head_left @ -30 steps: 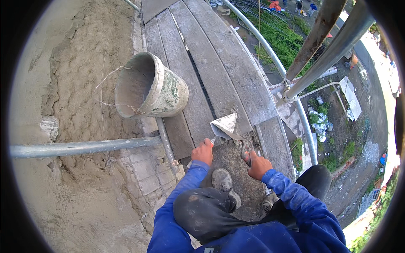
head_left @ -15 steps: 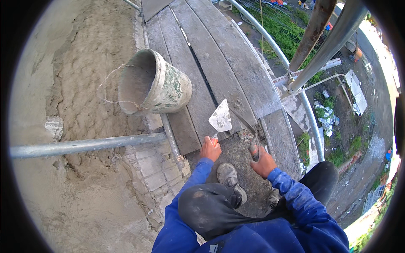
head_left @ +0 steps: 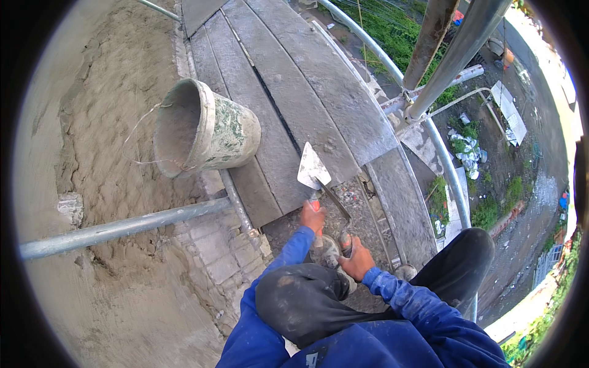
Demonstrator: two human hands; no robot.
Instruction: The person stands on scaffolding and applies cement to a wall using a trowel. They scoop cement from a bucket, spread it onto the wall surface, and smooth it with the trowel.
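Note:
My left hand (head_left: 313,217) is closed round the orange handle of a pointing trowel (head_left: 313,167), its pale, mortar-smeared blade aimed away from me. My right hand (head_left: 357,259) grips the handle of a second, narrow-looking trowel (head_left: 334,201), whose dark blade shows nearly edge-on. That blade's tip crosses the lower part of the pointing trowel's face; whether they touch, I cannot tell. Beyond my left hand, a mortar-crusted bucket (head_left: 228,134) lies tipped toward the wall side, its mouth facing left and its wire handle hanging out.
Grey scaffold planks (head_left: 294,80) run ahead, with a gap between two of them. A metal tube (head_left: 126,230) crosses at left beside rough wet-looking mortar (head_left: 116,122). Scaffold poles (head_left: 457,61) and a curved rail (head_left: 445,153) edge the right side, above ground far below.
My right hand has moved left and nearer to me, bringing its blade across the pointing trowel. My left hand stays closed on its trowel. The whole view has shifted slightly.

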